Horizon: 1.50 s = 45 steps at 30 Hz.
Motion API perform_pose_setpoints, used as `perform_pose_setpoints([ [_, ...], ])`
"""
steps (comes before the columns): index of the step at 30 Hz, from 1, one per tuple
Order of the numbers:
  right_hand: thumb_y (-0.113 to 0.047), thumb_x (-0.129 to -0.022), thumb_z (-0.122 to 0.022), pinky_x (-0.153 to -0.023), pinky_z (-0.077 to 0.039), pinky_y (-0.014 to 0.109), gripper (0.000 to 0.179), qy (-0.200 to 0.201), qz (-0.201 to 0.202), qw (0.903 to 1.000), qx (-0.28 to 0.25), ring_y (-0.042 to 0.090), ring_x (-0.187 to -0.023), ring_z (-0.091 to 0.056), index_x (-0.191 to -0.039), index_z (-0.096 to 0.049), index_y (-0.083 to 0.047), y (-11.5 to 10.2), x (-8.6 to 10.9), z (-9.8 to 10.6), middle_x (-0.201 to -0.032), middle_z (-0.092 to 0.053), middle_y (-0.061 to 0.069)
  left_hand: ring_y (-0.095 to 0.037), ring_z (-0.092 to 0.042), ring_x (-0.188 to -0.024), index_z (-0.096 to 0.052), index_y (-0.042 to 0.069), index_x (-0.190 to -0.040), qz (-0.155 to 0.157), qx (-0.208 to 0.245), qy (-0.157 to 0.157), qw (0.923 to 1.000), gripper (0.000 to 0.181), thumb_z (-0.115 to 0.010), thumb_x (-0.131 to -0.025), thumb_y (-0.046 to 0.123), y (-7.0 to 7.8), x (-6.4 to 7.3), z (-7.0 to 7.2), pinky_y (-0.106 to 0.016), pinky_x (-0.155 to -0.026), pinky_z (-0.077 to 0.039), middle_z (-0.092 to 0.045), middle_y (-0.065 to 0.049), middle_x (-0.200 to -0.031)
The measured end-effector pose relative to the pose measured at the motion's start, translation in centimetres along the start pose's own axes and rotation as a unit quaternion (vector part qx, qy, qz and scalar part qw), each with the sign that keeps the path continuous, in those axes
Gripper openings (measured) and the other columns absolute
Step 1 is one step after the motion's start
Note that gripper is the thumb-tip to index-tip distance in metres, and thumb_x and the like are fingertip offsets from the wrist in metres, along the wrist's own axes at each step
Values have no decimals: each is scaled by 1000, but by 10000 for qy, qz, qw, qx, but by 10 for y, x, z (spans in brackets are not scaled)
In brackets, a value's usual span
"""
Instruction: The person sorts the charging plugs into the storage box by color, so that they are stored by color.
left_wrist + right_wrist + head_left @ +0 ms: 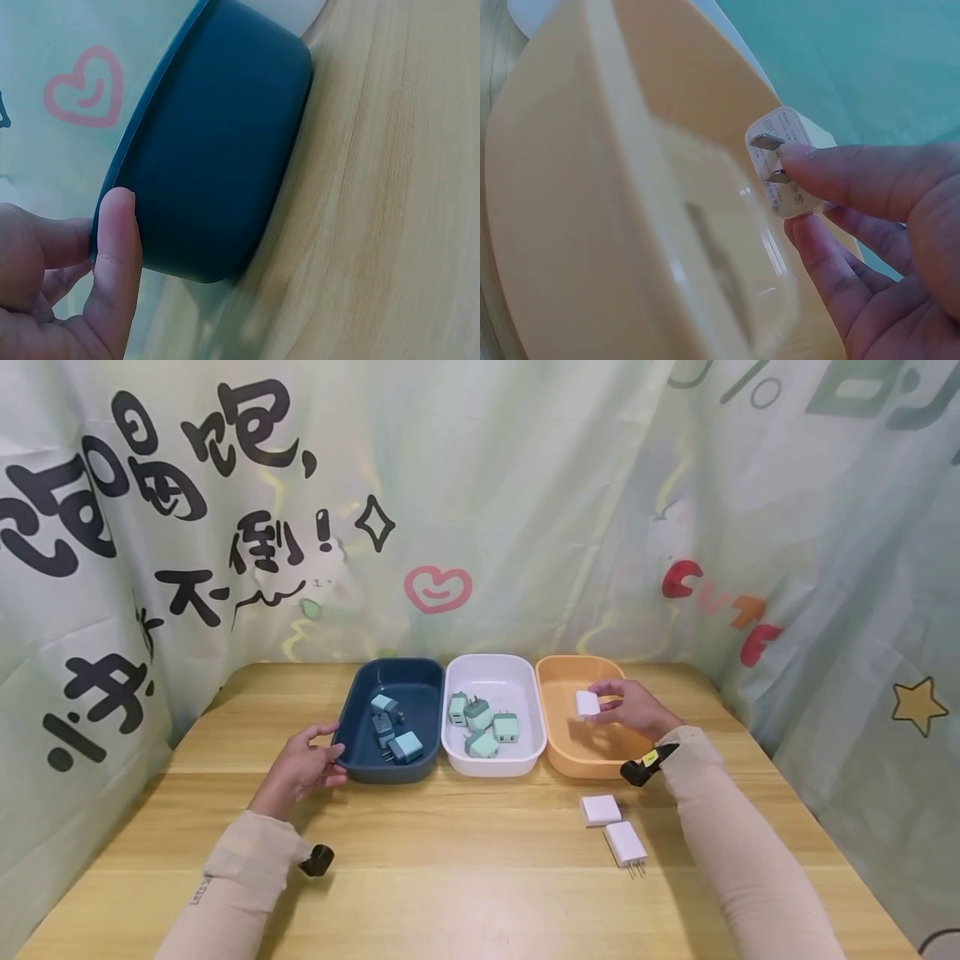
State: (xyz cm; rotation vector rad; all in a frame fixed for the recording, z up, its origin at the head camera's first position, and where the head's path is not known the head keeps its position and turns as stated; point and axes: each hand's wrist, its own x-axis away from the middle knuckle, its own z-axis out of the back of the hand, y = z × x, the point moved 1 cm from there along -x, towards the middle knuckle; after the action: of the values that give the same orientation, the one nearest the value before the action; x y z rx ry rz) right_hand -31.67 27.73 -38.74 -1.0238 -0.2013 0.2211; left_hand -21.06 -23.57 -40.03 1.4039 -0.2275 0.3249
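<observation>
My right hand [633, 708] pinches a white charger plug [587, 704] over the orange tray [588, 767]. In the right wrist view, the two metal prongs of the plug [778, 160] face the camera, with the thumb beside them. At the left, my left hand [303, 766] grips the side rim of the dark blue tray [390, 773]. Its thumb [120, 232] lies along the tray's outer wall in the left wrist view. Several blue charger plugs [406, 747] lie in the dark blue tray. Two white charger plugs [601, 810] [624, 843] lie on the table before the orange tray.
Between the other two trays stands a white tray [495, 767] holding several mint green charger plugs [477, 714]. All three trays stand side by side on the wooden table [450, 877]. A printed curtain [525, 527] hangs behind and around the table.
</observation>
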Motion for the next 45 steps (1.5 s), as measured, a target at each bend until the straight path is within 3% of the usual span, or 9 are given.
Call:
perform_pose_setpoints([
  [10,15,-86,-62,-83,-54,25,56,-217,327,9973,-617,46,-112,-54,-135,-36,16,1,1,0,-132,-41,38,-21,-59,-71,-29,15,-153,155,-51,100,9998,54,-46,-102,7,0,-2,0,-33,-66,-59,-42,-24,-121],
  [23,11,-87,-64,-83,-55,27,56,-478,453,9974,-289,46,-119,-50,-136,-38,13,-8,32,-1,-135,-42,35,-20,-60,-70,-29,13,-153,71,45,-6,10000,54,-47,-102,7,-3,0,1,-33,-64,-59,-44,-25,-115],
  [32,14,-83,-67,-87,-53,29,59,-561,463,9962,-488,44,-120,-51,-135,-41,10,-12,56,-3,-137,-41,34,-20,-60,-71,-29,13,-153,18,11,-6,10000,54,-47,-102,7,-3,0,1,-33,-66,-59,-44,-23,-115],
  [39,10,-81,-71,-93,-51,35,60,-661,727,9933,-601,44,-118,-52,-133,-42,12,-11,78,-8,-136,-40,36,-20,-60,-69,-28,14,-153,43,26,-1,10000,55,-48,-102,8,-5,1,1,-33,-65,-59,-44,-22,-113],
  [45,2,-79,-77,-89,-53,28,61,-544,744,9936,-648,30,-112,-59,-130,-46,10,-7,92,-8,-133,-44,35,-21,-60,-72,-29,15,-153,82,25,-2,10000,56,-49,-102,9,-4,-2,2,-33,-66,-59,-44,-23,-117],
])
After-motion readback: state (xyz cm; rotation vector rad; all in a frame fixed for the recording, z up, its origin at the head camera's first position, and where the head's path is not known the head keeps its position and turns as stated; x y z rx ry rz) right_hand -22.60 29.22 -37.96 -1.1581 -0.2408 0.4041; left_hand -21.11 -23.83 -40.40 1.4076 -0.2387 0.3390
